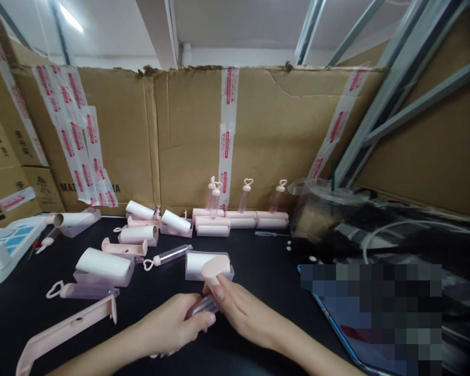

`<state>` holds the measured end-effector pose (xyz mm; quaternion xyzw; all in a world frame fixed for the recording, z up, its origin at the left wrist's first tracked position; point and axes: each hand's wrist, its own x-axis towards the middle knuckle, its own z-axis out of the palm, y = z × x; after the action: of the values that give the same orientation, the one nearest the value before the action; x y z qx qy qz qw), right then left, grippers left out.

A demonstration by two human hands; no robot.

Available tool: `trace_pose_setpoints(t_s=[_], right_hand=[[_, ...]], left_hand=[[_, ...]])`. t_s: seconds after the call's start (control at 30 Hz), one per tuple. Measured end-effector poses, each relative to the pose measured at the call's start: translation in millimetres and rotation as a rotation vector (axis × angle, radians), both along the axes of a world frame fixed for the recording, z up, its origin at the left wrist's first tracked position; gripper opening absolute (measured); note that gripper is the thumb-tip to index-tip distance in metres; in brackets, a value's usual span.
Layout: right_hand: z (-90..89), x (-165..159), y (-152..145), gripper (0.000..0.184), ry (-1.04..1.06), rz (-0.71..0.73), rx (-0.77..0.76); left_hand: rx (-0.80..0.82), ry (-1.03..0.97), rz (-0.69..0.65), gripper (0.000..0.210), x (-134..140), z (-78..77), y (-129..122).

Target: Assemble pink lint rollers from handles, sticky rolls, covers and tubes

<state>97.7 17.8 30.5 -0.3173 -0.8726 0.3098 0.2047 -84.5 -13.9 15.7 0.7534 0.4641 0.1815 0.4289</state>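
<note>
My left hand (176, 324) is closed round a clear plastic tube (206, 305); its near end is hidden in the palm. Against it, my right hand (245, 313) grips a pale pink bracket with a rounded end (215, 267) that sticks up past the fingers. The two hands meet, and I cannot tell whether the tube and bracket are joined. Just behind them lies a white paper roll (194, 265) in a translucent tray. To the left are another pink bracket (70, 326) and a clear handle with a heart-shaped loop (86, 291).
More white rolls (104, 262) in trays and a loose heart-loop handle (172, 255) lie left. Assembled rollers (241, 219) stand along the cardboard wall (188, 136). On the right are a lidded plastic cup (317, 209), cables and a blue-edged phone (332, 326). A white power strip (15, 245) sits far left.
</note>
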Motion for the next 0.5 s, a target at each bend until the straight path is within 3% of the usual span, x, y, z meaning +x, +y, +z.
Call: trace_pose_setpoints(t_s=[0.17,0.33,0.43,0.5], right_hand=[[-5.4,-3,2,0.042,0.012,-0.022,-0.054],[15.3,3,8,0.043,-0.022,0.078,-0.112],[25.7,9,18,0.047,0.001,0.123,-0.061],[25.4,13,29,0.05,0.071,0.012,0.045]], left_hand=[[0.274,0.118,0.083,0.026,1,-3.5,-4],[0.041,0.059,-0.058,0.035,0,-1.9,-8],[0.271,0.211,0.001,0.031,-3,5.6,-9],[0.379,0.31,0.038,0.03,-6,11.4,-9]])
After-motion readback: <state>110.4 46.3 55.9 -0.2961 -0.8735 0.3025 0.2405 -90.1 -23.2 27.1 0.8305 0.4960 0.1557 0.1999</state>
